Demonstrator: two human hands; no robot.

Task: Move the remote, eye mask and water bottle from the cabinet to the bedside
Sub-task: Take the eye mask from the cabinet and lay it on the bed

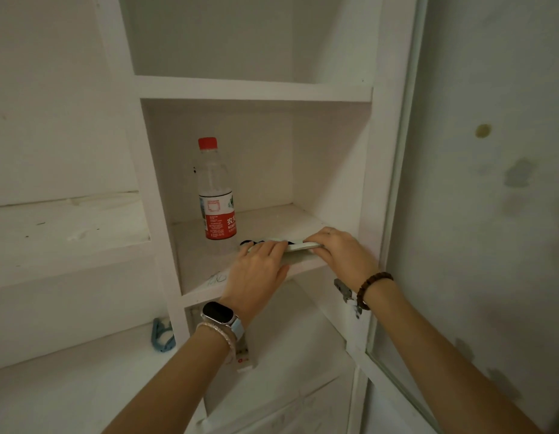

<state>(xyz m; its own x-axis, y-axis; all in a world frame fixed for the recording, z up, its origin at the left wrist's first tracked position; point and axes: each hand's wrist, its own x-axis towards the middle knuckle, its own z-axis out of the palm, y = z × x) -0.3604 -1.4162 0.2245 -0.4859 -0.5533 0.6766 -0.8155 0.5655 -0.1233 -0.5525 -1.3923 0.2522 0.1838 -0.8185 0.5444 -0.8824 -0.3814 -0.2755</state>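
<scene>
Together, left hand and right hand pinch the eye mask.

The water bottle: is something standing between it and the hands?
Nothing visible blocks it. The bottle stands upright at the shelf's back left. Both hands, left and right, are on the eye mask in front of it, to the right.

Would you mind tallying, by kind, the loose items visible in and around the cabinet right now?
Water bottle: 1
Eye mask, under both hands: 1
Remote, lower shelf, partly hidden: 1
Blue clip, left ledge: 1
Total: 4
</scene>
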